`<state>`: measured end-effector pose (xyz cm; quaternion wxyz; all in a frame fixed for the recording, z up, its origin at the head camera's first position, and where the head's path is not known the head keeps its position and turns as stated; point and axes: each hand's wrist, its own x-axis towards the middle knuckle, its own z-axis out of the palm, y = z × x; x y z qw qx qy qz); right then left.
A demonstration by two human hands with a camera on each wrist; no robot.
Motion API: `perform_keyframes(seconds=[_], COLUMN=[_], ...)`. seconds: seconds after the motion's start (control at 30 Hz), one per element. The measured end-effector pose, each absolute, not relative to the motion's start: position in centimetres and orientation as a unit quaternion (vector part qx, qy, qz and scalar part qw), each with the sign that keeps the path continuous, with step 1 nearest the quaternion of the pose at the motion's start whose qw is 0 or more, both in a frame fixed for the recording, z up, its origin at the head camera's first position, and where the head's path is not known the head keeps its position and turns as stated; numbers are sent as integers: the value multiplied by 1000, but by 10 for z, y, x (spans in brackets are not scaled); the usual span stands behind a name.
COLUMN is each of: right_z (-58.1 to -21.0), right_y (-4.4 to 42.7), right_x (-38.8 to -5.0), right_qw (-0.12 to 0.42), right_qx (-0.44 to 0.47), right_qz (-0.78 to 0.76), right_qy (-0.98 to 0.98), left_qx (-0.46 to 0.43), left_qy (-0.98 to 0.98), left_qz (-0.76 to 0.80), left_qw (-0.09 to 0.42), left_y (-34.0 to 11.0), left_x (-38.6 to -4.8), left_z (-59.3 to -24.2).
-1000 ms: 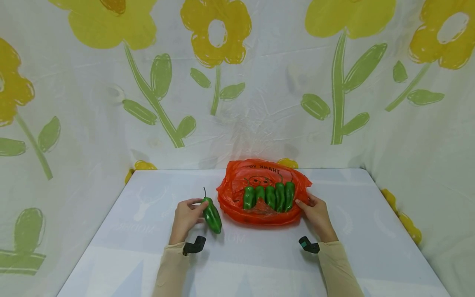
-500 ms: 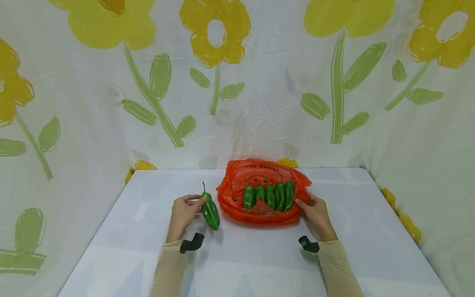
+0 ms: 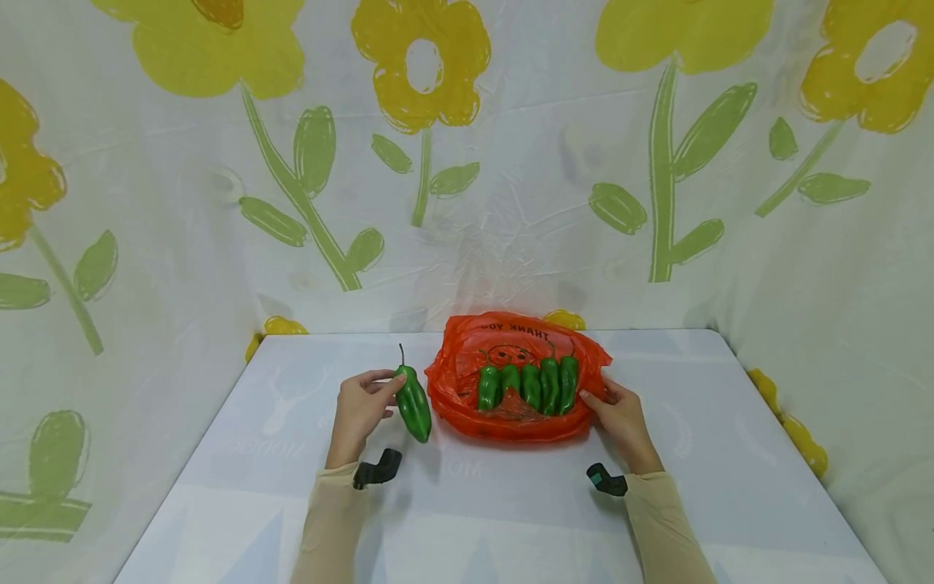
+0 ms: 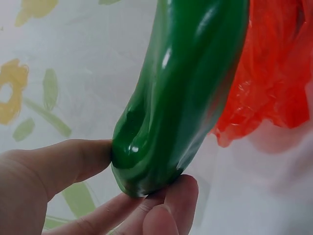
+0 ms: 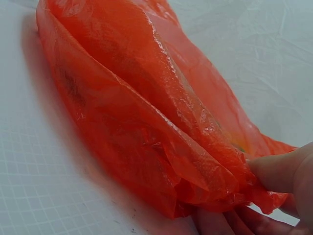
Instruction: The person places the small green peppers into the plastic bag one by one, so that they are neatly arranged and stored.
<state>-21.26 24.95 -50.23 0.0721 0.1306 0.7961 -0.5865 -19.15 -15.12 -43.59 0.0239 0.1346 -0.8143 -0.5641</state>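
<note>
My left hand (image 3: 359, 411) pinches a glossy green pepper (image 3: 413, 405) near its stem end, left of the bag, with the stem pointing up and the tip down. In the left wrist view the pepper (image 4: 181, 93) fills the middle, thumb on one side and fingers below. A red plastic bag (image 3: 511, 430) lies spread on the table, printed with dark lettering. Several green peppers (image 3: 530, 388) stand side by side in its opening. With thumb and fingers my right hand (image 3: 620, 418) grips the bag's right edge; the right wrist view shows the crumpled red plastic (image 5: 127, 107) between them.
The white table (image 3: 467, 519) carries faint pale prints. Behind it and at both sides hangs a white curtain (image 3: 511, 186) with yellow flowers. A small black device (image 3: 378, 469) sits at the left wrist, another black device (image 3: 607, 480) at the right.
My left hand has risen slightly with the pepper, moving a little away from me, and the pepper hangs more upright. The right hand and the bag have stayed in place.
</note>
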Motion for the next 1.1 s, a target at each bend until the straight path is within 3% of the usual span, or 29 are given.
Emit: perform_keyframes(seconds=[1.1], right_z=[-501], right_y=[249], right_x=[-213], right_qw=[72], right_qx=[131], right_qz=[-581], right_qy=[800], left_qx=[92], left_qy=[-817], left_qz=[-568], left_qw=[45], left_y=[-130], left_x=[-209], left_z=[-406])
